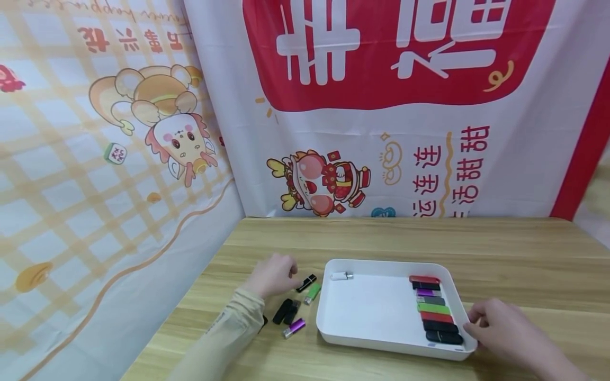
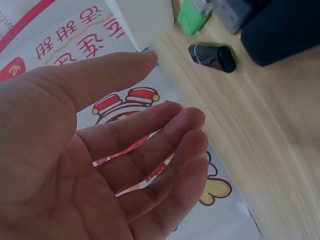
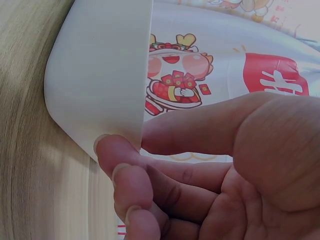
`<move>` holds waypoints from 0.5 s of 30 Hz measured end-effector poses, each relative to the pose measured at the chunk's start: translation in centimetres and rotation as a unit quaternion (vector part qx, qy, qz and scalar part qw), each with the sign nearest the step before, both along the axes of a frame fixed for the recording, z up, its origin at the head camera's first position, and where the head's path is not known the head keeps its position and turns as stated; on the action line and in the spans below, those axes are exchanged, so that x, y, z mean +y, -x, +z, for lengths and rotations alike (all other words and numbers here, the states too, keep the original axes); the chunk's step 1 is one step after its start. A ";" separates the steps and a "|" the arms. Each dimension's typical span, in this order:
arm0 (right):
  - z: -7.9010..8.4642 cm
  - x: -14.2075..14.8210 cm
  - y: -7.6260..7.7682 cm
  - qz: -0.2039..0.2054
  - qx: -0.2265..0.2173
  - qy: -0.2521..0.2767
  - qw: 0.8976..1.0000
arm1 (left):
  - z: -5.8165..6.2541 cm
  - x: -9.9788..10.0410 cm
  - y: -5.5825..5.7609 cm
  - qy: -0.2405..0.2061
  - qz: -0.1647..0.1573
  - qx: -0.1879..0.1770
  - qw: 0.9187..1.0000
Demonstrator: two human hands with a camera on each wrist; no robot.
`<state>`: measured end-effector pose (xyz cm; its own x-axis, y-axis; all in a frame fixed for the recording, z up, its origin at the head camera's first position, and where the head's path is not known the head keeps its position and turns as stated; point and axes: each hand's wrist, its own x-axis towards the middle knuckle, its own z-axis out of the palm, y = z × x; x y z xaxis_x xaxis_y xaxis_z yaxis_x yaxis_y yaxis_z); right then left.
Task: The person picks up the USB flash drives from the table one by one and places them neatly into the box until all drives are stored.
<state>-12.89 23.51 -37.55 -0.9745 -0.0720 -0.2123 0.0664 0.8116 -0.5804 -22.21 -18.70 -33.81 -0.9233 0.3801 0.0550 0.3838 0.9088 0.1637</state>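
My left hand (image 1: 275, 275) hovers beside a loose group of USB sticks left of the tray, its fingers slightly bent with nothing between them. Nearest to it lies a black USB stick (image 2: 214, 58), with a green USB stick (image 1: 312, 292) close by. Two dark USB sticks (image 1: 283, 311) and a purple USB stick (image 1: 296, 326) lie nearer the front; another dark one is partly hidden by the left sleeve. My right hand (image 1: 500, 325) pinches the rim of the white tray (image 3: 100, 70) at its right front corner, thumb on the edge and forefinger against the outer wall.
Inside the tray, a column of several USB sticks (image 1: 433, 307) in mixed colours runs along the right side. A white USB stick (image 1: 339, 275) lies in its far left corner. Printed cloths (image 1: 214, 132) hang behind and left of the wooden table (image 1: 381, 238).
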 end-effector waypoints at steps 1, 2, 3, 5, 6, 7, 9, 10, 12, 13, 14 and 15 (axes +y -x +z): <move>0.0 0.0 0.0 -0.001 -0.001 0.000 1.000 | -0.2 0.0 0.0 0.001 0.001 0.000 1.000; 0.0 0.0 0.0 -0.001 -0.001 0.001 1.000 | -0.3 0.1 0.0 0.000 0.002 -0.001 1.000; 0.0 0.1 0.0 -0.001 -0.002 0.001 1.000 | -0.4 0.1 0.0 0.000 0.001 -0.001 1.000; 0.0 0.1 0.0 -0.001 -0.001 0.002 1.000 | -0.6 0.2 0.1 -0.001 0.001 0.000 1.000; 0.0 0.1 0.0 -0.003 -0.002 0.002 1.000 | -0.7 0.3 0.1 -0.003 0.003 0.000 1.000; 0.0 0.1 0.0 -0.003 -0.003 0.003 1.000 | -0.8 0.3 0.1 -0.005 0.004 -0.002 1.000; -0.1 0.1 -0.1 0.000 -0.004 0.005 1.000 | -0.9 0.4 0.2 -0.007 0.008 -0.005 1.000; -0.1 0.1 -0.1 0.000 -0.005 0.005 1.000 | -1.0 0.4 0.2 -0.008 0.011 -0.008 1.000; -0.1 0.1 -0.1 -0.002 -0.010 0.006 1.000 | -1.1 0.5 0.2 -0.010 0.018 -0.015 1.000; -0.1 0.1 -0.1 0.001 -0.009 0.007 1.000 | -1.1 0.6 0.3 -0.011 0.020 -0.019 1.000; -0.1 0.1 -0.1 0.001 -0.009 0.007 1.000 | -1.1 0.6 0.3 -0.011 0.022 -0.021 0.999; -0.1 0.2 -0.1 0.002 -0.008 0.006 1.000 | -1.2 0.7 0.4 -0.013 0.023 -0.022 0.999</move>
<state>-12.80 23.69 -37.65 -0.9707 -0.0786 -0.2273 0.0729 0.8045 -0.5894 -22.62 -18.02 -35.02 -0.9419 0.3353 0.0227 0.3327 0.9210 0.2027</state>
